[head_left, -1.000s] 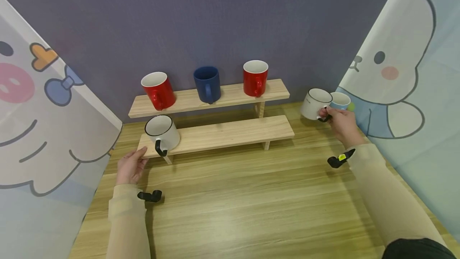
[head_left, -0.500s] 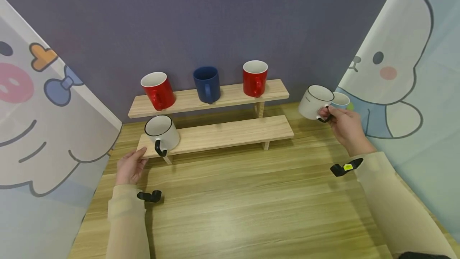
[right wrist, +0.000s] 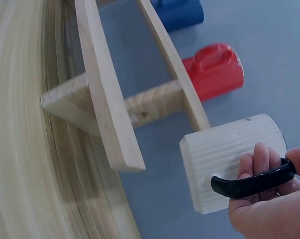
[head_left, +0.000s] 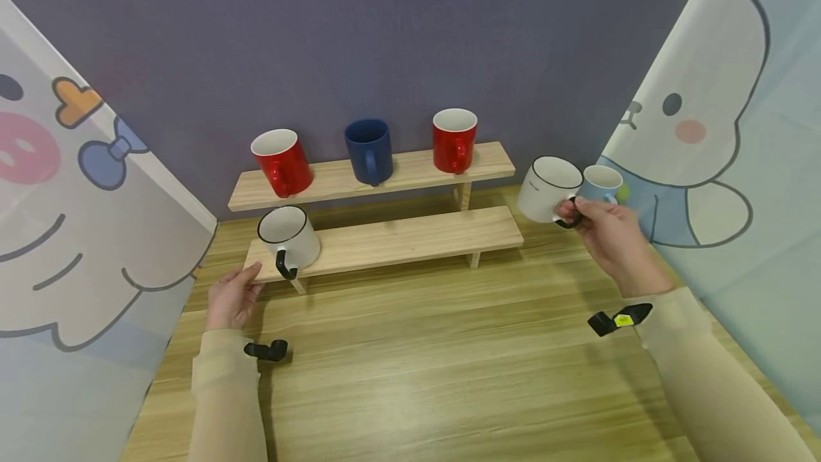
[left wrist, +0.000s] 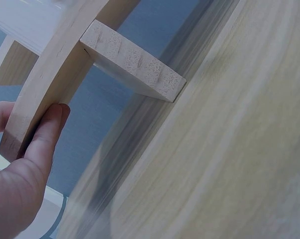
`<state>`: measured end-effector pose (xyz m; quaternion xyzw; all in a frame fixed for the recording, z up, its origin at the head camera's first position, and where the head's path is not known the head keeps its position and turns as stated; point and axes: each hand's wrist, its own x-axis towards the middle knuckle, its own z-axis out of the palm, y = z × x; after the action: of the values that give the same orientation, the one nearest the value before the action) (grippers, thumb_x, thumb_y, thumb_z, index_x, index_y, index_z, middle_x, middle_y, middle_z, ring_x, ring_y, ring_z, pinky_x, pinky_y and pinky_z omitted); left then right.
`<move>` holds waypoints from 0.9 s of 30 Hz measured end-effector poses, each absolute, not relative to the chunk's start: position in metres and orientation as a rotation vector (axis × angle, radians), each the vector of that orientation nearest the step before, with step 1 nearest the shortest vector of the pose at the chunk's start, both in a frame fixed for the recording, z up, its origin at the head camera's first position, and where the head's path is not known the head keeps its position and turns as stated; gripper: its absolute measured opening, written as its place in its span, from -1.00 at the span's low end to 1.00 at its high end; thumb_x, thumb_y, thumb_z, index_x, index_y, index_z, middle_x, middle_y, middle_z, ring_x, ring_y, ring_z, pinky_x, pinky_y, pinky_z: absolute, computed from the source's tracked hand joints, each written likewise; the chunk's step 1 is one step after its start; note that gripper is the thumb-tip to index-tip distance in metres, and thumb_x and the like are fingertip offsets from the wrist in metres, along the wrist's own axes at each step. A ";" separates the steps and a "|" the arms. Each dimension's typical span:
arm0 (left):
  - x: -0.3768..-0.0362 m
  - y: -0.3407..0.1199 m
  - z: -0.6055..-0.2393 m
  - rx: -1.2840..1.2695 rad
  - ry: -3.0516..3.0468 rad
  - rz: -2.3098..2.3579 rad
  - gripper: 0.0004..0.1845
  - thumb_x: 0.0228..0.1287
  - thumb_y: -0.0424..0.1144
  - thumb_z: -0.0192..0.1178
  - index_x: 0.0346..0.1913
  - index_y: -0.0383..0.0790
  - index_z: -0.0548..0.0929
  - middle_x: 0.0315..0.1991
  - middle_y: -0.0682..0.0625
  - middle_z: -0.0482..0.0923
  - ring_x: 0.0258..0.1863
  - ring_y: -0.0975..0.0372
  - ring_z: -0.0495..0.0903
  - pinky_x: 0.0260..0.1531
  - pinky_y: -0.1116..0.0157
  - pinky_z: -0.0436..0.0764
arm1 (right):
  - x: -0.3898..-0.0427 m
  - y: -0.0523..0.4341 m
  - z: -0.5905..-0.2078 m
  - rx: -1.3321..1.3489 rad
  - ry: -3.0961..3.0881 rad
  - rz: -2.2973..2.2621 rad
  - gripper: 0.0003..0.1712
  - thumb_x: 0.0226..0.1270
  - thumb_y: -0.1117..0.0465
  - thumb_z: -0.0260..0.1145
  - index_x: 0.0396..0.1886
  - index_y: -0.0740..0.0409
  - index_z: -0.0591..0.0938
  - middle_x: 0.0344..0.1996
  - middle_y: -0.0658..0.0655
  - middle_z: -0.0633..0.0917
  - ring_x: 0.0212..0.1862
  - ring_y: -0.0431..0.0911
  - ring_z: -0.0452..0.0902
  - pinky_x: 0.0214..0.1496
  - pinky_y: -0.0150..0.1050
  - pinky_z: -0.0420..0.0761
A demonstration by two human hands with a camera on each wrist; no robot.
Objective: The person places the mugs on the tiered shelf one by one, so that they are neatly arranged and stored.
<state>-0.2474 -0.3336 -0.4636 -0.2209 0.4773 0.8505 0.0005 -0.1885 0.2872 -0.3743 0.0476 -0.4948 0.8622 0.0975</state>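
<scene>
Right hand (head_left: 609, 234): gripping the black handle of a white mug (head_left: 545, 190), fingers curled through the loop; mug held in the air just right of the two-tier wooden rack (head_left: 410, 234), beside its lower shelf end. Light blue mug (head_left: 601, 182): just behind the held mug, possibly touching it.

Left hand (head_left: 232, 298): fingers straight, thumb pressed flat against the rack's front left edge, holding nothing. Second white mug (head_left: 288, 236): on the lower shelf, left end. Upper shelf: two red mugs (head_left: 282, 161) flanking a navy mug (head_left: 369, 150).
</scene>
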 end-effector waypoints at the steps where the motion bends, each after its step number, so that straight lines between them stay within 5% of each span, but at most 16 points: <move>1: -0.247 -0.334 -0.464 -0.695 1.491 2.676 -0.51 0.37 -0.45 0.32 0.23 -0.40 0.33 -0.25 -0.07 0.62 -0.27 0.24 0.71 -0.13 0.39 0.67 | -0.187 0.285 -0.374 0.153 -1.481 2.549 -0.77 0.54 0.52 0.14 -0.22 0.59 0.70 -0.29 0.28 0.74 -0.21 -0.02 0.70 -0.08 -0.27 0.64; 27: -0.249 -0.334 -0.466 -0.701 1.513 2.684 -0.50 0.35 -0.44 0.35 0.23 -0.39 0.35 -0.26 -0.07 0.64 -0.28 0.24 0.72 -0.16 0.40 0.68 | -0.173 0.206 -0.372 0.279 -1.937 2.460 -0.74 0.58 0.43 0.15 -0.11 0.61 0.67 -0.27 0.18 0.75 -0.13 -0.07 0.67 0.05 -0.27 0.63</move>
<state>-0.2489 -0.3344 -0.4660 -0.2217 0.4790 0.8493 -0.0090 -0.1726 0.2059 -0.3719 0.0888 -0.6162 0.7826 -0.0008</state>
